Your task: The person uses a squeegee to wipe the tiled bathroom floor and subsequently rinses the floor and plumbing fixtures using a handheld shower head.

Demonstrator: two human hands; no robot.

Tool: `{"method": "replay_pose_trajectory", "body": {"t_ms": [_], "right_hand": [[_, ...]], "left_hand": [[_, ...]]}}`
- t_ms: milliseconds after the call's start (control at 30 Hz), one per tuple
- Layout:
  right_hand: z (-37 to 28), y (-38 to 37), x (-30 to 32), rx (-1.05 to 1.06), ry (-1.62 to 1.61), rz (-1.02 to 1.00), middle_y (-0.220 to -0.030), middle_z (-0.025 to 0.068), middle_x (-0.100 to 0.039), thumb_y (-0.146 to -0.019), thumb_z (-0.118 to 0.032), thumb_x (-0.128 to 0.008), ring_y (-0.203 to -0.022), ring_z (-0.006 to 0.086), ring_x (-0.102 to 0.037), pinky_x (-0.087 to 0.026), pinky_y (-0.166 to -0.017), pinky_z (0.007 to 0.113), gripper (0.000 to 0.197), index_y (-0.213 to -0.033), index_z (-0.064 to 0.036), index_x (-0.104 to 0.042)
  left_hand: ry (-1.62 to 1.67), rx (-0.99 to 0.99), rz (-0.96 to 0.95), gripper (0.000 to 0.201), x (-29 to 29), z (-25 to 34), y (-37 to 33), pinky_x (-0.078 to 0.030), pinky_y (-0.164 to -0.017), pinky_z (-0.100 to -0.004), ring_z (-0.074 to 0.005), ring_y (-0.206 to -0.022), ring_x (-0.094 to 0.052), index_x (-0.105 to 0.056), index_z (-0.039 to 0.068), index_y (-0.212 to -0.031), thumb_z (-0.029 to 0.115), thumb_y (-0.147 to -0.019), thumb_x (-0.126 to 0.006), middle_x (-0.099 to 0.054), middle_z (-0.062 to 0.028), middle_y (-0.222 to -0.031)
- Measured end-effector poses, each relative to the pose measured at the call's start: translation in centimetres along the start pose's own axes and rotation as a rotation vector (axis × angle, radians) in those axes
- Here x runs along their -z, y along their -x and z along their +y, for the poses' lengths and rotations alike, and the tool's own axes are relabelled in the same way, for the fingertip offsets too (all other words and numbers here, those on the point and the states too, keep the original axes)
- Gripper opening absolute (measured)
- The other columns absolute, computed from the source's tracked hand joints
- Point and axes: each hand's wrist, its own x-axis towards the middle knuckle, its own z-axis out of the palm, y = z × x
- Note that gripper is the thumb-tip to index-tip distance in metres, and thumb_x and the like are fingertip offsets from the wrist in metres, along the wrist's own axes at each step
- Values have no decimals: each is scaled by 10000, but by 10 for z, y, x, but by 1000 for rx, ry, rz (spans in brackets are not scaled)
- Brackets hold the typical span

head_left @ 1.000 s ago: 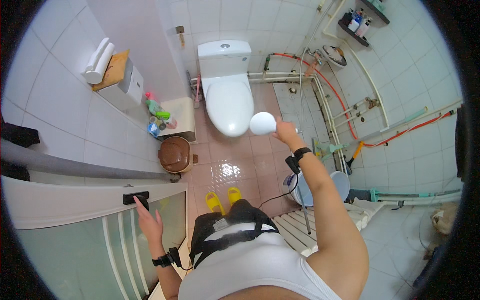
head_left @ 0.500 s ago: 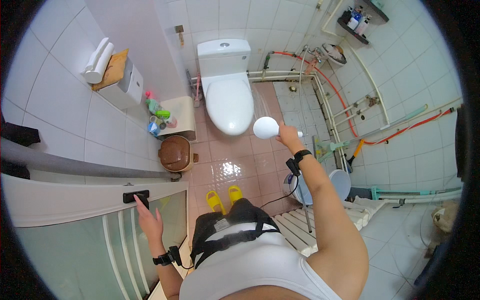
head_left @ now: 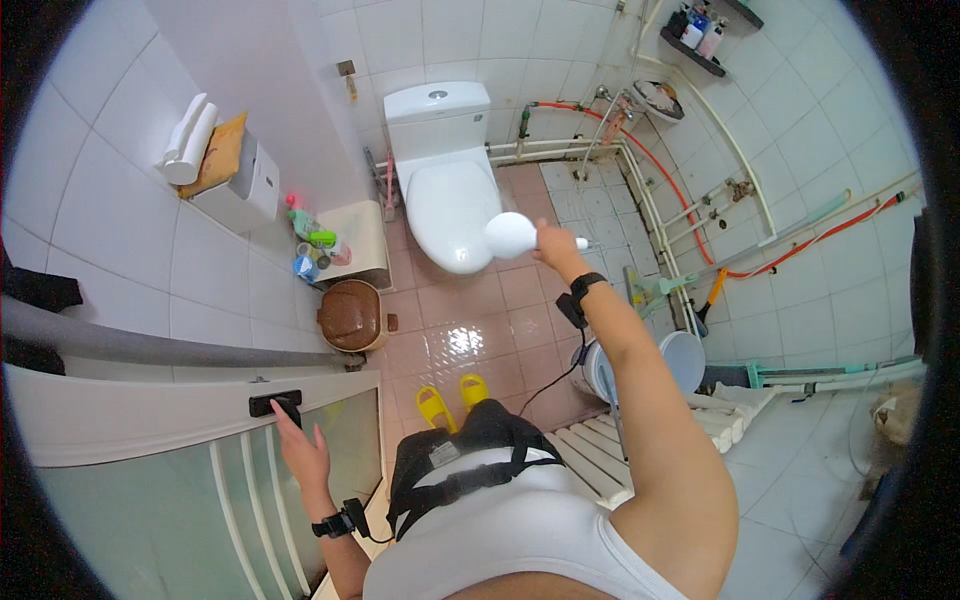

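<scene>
A white shower head [head_left: 512, 235] is in my right hand [head_left: 556, 246], fingers closed round its handle. Its round head overlaps the front right edge of the closed white toilet [head_left: 455, 205] in the view. At the left, my left hand [head_left: 303, 455] reaches up to a black door handle [head_left: 274, 404] on a white-framed glass door [head_left: 150, 415]. Its fingertips touch the handle, with fingers stretched and thumb apart. Both wrists wear black straps with cables.
Wet pink tiles [head_left: 465, 340] cover the floor around my yellow slippers [head_left: 434, 407]. A brown-lidded bin [head_left: 349, 315] stands left, below bottles [head_left: 322, 238] on a beige stand [head_left: 365, 225]. Pale buckets [head_left: 682, 362] and a slatted white rack [head_left: 595, 462] lie beyond my right arm. Pipes line the right wall.
My right hand has moved left and slightly up with the shower head, bringing it over the toilet's edge in the view. My left hand keeps its place at the door handle.
</scene>
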Motion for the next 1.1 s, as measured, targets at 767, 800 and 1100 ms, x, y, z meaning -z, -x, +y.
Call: {"method": "replay_pose_trajectory", "body": {"t_ms": [767,800,1100], "right_hand": [[-8,-35,67,-27,-26,309,-708,144,-619,-645,-263,-723,-687,326,-618,-486,-600,406,472,-932,-48,-416],[1,-36,61,-127,-40,300,-715,146,-622,-649,-273,-719,-694,325,-619,-486,-599,407,482,-953,-49,-420],[-43,-11,32,205,-9,230,-707,149,-614,-638,-288,-729,-690,327,-613,-471,-621,423,480,-925,-55,-424]], "left_hand": [[12,48,-27,834,3,-2,0,-429,-794,-424,-420,-987,-494,-80,54,-1401,39,-746,-595,-422,-263,-1214],[10,29,-16,832,3,-3,1,-429,-787,-423,-419,-981,-495,-80,46,-1399,37,-745,-594,-425,-261,-1204],[13,-24,19,826,8,4,-2,-427,-774,-421,-415,-969,-497,-85,31,-1395,36,-745,-594,-428,-257,-1189]]}}
